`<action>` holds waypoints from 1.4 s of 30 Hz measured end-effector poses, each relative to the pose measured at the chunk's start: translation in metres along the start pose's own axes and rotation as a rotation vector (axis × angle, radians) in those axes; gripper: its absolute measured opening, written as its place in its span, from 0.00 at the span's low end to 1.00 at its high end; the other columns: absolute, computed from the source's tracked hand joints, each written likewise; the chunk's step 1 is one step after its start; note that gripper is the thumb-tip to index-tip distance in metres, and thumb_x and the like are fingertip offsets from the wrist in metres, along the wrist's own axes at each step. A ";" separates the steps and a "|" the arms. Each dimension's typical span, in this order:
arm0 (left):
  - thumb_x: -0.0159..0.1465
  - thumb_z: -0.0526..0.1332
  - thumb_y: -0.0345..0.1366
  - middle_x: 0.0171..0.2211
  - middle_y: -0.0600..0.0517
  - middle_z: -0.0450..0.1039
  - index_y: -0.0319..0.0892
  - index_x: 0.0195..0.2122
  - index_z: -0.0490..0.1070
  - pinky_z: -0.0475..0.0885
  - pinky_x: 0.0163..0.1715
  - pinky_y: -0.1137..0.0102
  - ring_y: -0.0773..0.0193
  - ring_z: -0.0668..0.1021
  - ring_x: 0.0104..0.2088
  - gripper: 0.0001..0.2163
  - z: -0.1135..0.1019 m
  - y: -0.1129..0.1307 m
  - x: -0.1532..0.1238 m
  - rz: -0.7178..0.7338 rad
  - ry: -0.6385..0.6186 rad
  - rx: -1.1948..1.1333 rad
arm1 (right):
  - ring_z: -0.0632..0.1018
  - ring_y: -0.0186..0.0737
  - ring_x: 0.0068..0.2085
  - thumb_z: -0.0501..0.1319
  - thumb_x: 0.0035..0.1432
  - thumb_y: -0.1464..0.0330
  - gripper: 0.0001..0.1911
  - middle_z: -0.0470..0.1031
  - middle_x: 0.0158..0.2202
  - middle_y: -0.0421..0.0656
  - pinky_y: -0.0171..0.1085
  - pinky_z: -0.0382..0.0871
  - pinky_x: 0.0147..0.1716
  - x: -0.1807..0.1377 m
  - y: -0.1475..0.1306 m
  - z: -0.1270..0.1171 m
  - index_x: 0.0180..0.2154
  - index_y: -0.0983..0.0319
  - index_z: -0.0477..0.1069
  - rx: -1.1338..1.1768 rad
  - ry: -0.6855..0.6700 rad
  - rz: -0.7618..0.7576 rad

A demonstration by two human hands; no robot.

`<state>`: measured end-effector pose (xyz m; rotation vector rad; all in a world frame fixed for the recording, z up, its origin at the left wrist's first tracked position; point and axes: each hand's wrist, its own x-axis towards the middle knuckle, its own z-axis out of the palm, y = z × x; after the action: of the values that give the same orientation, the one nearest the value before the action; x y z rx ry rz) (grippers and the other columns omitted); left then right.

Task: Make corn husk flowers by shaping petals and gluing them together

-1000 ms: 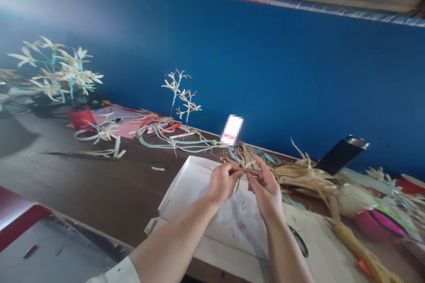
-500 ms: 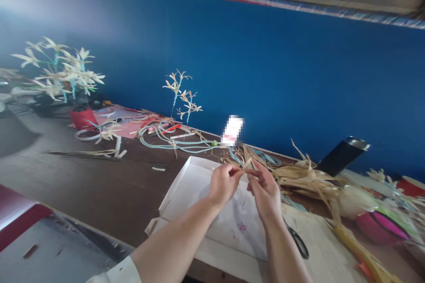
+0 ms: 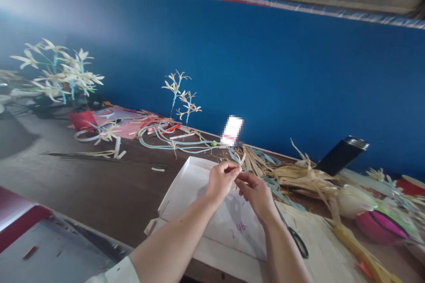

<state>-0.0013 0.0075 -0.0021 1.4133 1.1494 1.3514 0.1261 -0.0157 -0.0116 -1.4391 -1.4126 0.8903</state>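
Over a shallow white cardboard tray (image 3: 186, 181) my two hands meet. My left hand (image 3: 222, 181) is closed in a pinch on a thin dried straw strip (image 3: 241, 161) that sticks up from its fingertips. My right hand (image 3: 255, 193) is curled, with its fingertips touching the same strip just below. A heap of dried husk strips (image 3: 299, 176) lies right behind the hands.
Black scissors (image 3: 299, 241) lie by my right wrist. A black cylinder (image 3: 341, 154) leans at the right, near a pink bowl (image 3: 381, 226). Straw flowers in a red pot (image 3: 79, 117), a small flower sprig (image 3: 181, 95) and pale blue cords (image 3: 172, 141) stand along the blue wall.
My right hand has slid left and a little down, closing up against the left hand. The strip now points up from the left fingertips.
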 end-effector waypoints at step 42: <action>0.52 0.62 0.50 0.27 0.51 0.74 0.39 0.35 0.77 0.64 0.24 0.75 0.71 0.67 0.22 0.19 -0.002 -0.006 0.007 -0.115 -0.111 -0.232 | 0.67 0.35 0.20 0.61 0.49 0.55 0.16 0.67 0.17 0.38 0.34 0.58 0.20 0.001 0.003 0.000 0.31 0.61 0.76 -0.055 0.119 -0.109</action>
<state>-0.0035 0.0153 -0.0061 1.2216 0.9535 1.2650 0.1276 -0.0150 -0.0144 -1.4181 -1.4207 0.6909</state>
